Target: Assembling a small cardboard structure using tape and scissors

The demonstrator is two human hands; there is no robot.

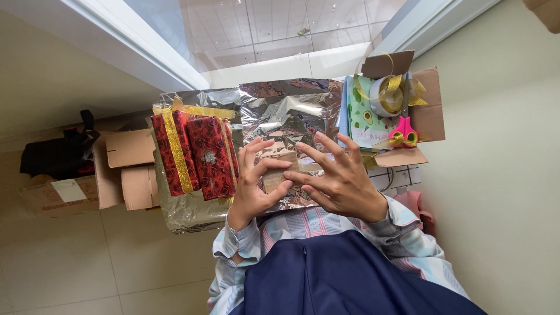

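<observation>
- Small brown cardboard box [279,175], seen from the head camera, sits near the middle of the near edge of the bench, on top of a crinkled sheet of silver foil wrap [286,111].
- Left hand [255,182] grips the box's left end, thumb lying along its top and the remaining fingers spread and lifted.
- Right hand [341,181] meets the box from the right, thumb and forefinger pinching its edge while the other fingers fan out above the foil.
- Both hands touch the box, which lies between them; neither one is clenched into a fist.
- Silver foil wrap covers most of the bench and hangs over its left edge.
- On the left part of the bench, just beside the left hand, lie two red rose-patterned gift boxes [195,154] side by side, one of them crossed by a gold ribbon [174,151].
- Toward the far right corner lies a flattened brown cardboard piece [431,111], carrying a pale green sheet printed with avocados [364,119].
- A roll of tape [385,96] wound about with gold ribbon rests on that sheet, and pink-handled scissors [403,133] lie just beside it, nearer the right edge.
- On the floor to the left of the bench stand open cardboard cartons [125,169] and a dark bag [58,154].
- Striped sleeves and dark blue clothing fill the lower part of the view.
</observation>
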